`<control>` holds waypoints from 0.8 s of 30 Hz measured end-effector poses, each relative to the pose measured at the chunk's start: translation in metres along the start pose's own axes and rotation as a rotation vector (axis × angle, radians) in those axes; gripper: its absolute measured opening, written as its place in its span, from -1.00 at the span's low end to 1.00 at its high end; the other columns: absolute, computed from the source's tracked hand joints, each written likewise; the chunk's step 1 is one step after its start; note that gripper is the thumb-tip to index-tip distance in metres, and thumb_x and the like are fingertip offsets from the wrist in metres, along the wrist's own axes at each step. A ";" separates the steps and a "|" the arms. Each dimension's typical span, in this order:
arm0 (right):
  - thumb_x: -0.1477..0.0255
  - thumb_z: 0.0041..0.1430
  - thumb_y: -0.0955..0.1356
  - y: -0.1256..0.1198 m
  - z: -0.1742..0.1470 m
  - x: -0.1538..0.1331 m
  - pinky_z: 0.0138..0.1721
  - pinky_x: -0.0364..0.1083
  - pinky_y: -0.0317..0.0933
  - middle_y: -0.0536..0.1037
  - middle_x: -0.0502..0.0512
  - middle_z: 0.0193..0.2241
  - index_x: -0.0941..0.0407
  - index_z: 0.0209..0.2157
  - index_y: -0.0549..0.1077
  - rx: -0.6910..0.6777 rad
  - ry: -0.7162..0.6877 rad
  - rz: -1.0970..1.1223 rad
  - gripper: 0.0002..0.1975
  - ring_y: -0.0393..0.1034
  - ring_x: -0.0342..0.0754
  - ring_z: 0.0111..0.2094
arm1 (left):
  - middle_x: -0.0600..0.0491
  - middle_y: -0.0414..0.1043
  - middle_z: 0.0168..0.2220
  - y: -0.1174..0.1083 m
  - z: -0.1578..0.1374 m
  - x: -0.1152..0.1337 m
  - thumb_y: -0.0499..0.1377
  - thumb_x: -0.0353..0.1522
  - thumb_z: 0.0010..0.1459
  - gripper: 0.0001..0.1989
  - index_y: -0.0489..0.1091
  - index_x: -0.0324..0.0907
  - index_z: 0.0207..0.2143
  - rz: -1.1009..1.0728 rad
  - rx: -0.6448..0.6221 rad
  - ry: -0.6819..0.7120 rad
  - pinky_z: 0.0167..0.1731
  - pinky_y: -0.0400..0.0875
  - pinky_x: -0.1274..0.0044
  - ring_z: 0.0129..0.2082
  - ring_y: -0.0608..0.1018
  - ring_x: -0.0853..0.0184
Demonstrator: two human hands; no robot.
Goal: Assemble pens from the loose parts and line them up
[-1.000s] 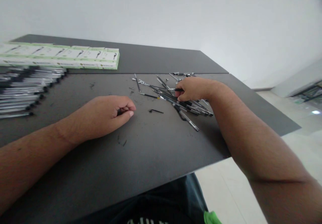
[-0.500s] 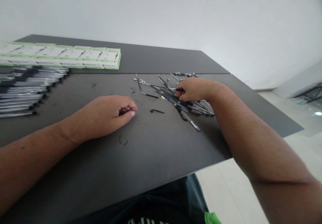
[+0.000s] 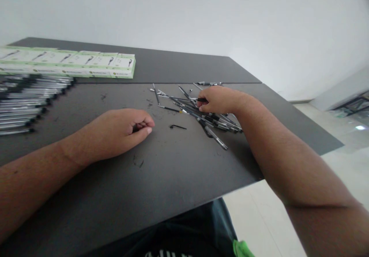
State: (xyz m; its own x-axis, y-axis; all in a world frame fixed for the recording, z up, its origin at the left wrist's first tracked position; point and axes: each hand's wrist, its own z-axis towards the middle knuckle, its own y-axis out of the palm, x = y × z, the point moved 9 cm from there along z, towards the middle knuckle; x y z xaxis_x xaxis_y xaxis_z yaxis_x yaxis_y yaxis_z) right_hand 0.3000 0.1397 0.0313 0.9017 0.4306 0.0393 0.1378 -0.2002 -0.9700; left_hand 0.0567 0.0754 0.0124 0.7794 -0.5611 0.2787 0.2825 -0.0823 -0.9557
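Note:
My right hand [image 3: 217,98] reaches over a loose heap of pens and pen parts [image 3: 215,122]. Its thumb and fingers pinch a pen [image 3: 202,100] by a black section, with a thin end pointing left. The rest of this pen is hidden by the hand. On the table left of the heap rests my left hand [image 3: 128,131], its fingers curled in and no object showing in them. Between the hands lies a small black pen clip or cap piece [image 3: 178,126]. Thin refills and clear tubes [image 3: 170,109] spread out at the heap's left side.
At the left, many assembled-looking pens [image 3: 31,103] lie side by side in a row. Behind them stands a line of white and green boxes [image 3: 111,64]. Dark smudges mark the grey table [image 3: 161,172]. A pale wall [image 3: 178,14] rises beyond it.
The view has shifted slightly, so everything sits a little further left. My right hand keeps its pinch on the pen over the heap. My left hand stays curled on the table.

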 end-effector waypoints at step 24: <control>0.30 0.29 0.37 -0.019 -0.021 -0.011 -0.32 0.00 0.09 0.66 0.13 -0.31 0.07 -0.20 0.64 0.005 -0.013 -0.014 -0.80 0.44 0.03 -0.33 | 0.00 0.67 -0.29 0.001 0.001 -0.003 0.11 -0.05 0.22 -0.64 0.58 -0.02 -0.17 -0.006 0.008 0.004 -0.22 0.49 0.31 -0.32 0.65 0.10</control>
State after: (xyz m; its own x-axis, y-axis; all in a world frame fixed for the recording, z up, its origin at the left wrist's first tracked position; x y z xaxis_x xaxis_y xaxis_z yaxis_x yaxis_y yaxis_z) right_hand 0.2958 0.1199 0.0547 0.8943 0.4446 0.0501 0.1484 -0.1891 -0.9707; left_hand 0.0556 0.0774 0.0106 0.7756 -0.5637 0.2840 0.2918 -0.0787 -0.9532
